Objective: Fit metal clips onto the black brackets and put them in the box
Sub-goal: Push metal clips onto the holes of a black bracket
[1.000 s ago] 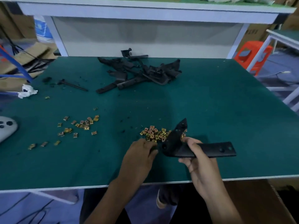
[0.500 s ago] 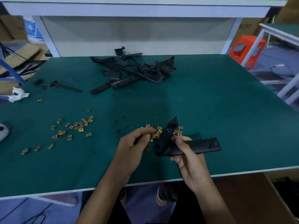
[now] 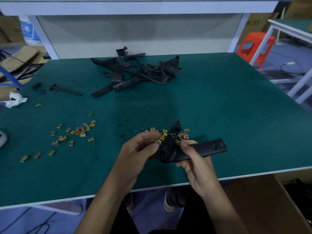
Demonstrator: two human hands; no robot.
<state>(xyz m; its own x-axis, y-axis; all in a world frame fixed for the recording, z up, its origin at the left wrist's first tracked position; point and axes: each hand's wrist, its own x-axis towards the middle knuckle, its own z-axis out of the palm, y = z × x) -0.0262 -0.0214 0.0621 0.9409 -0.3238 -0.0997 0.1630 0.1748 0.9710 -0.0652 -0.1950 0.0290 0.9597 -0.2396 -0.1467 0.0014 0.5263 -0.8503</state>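
My right hand grips a black L-shaped bracket just above the green table, its short arm pointing up and away. My left hand pinches a small gold metal clip at the bracket's left edge. Behind both hands lies a heap of gold clips, partly hidden by the bracket. A second scatter of clips lies to the left. A pile of black brackets sits at the far middle of the table. A brown cardboard box stands below the table's front edge at the right.
A thin black rod and a crumpled white cloth lie at the far left. A white device pokes in at the left edge. An orange stool stands beyond the table's right corner. A white shelf frame rises behind.
My left hand lifted from the table near the clip heap and brought a clip up against the bracket. My right hand raised the bracket slightly and kept its grip.
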